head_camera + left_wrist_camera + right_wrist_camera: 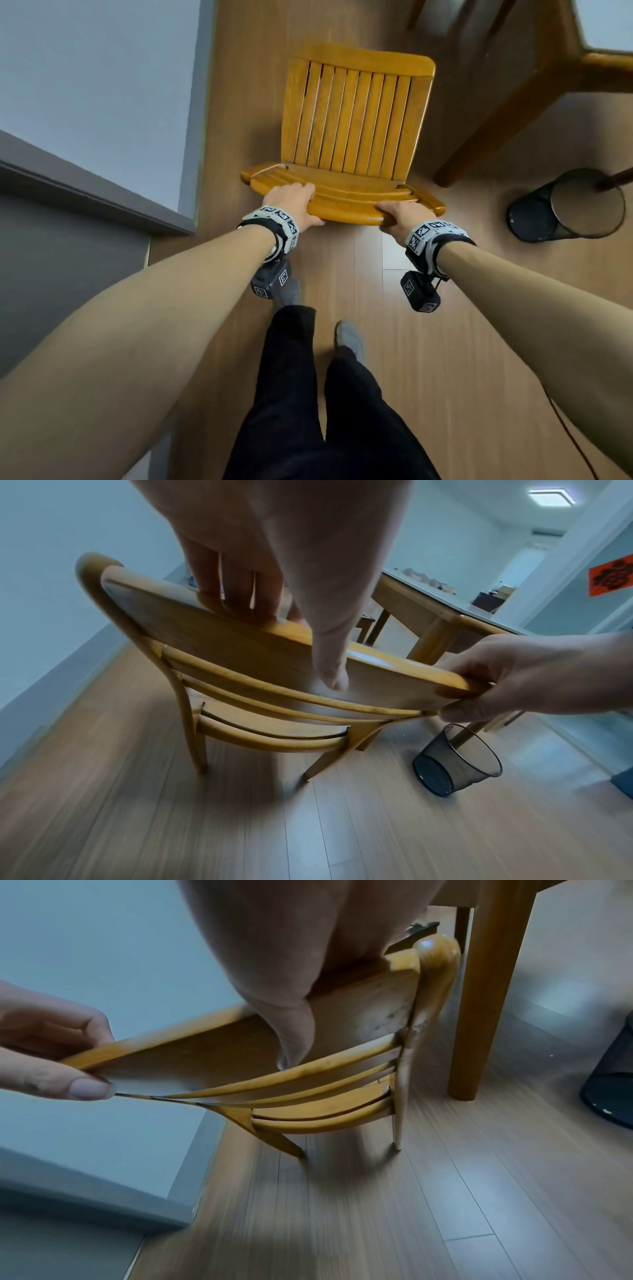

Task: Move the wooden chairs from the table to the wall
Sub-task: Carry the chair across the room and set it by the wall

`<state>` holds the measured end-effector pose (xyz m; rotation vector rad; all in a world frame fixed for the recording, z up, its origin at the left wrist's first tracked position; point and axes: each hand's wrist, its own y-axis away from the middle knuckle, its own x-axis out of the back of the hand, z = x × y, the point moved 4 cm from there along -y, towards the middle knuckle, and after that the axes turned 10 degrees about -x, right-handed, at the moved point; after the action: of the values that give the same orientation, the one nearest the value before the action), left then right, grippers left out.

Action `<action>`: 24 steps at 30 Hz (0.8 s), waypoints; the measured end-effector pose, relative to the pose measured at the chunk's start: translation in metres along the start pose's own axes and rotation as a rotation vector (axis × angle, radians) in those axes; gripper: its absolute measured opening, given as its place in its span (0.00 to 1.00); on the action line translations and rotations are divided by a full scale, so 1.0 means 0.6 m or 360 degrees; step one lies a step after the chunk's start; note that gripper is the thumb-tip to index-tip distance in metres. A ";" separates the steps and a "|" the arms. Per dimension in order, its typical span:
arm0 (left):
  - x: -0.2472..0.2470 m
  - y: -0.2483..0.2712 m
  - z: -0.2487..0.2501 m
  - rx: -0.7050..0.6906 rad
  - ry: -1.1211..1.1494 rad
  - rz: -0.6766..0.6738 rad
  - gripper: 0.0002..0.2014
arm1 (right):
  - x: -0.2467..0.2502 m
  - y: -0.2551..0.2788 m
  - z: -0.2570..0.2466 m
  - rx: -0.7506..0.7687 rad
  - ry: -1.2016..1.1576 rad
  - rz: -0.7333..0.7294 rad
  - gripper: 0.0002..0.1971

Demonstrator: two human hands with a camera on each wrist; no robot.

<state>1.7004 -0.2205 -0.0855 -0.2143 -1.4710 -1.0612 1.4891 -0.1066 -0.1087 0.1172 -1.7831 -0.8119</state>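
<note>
A yellow wooden chair with a slatted seat stands on the wood floor in front of me, close to the grey wall on the left. My left hand grips the left part of its curved top rail, fingers over the front and thumb behind. My right hand grips the right part of the same rail. In the left wrist view the left hand wraps the chair's top rail and the right hand holds its end. The right wrist view shows the chair and both hands on the rail.
A wooden table's leg slants across the right, right beside the chair. A dark mesh bin stands on the floor to the right of it. A grey door frame juts out at the left. My legs are behind the chair.
</note>
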 end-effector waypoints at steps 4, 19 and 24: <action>-0.072 0.109 0.101 0.0109 0.0068 0.0022 0.27 | -0.054 0.102 0.050 0.0148 0.0089 -0.0062 0.20; -0.282 0.439 0.419 0.0365 0.0390 0.0234 0.21 | -0.220 0.428 0.213 0.0296 0.0306 -0.0078 0.21; -0.336 0.522 0.503 0.0392 0.0438 0.0177 0.20 | -0.277 0.524 0.259 0.0372 0.0368 -0.0107 0.15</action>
<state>1.7515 0.2555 -0.0606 0.0250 -1.3095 -0.7775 1.5128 0.2801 -0.0842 0.4104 -1.6543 -0.6077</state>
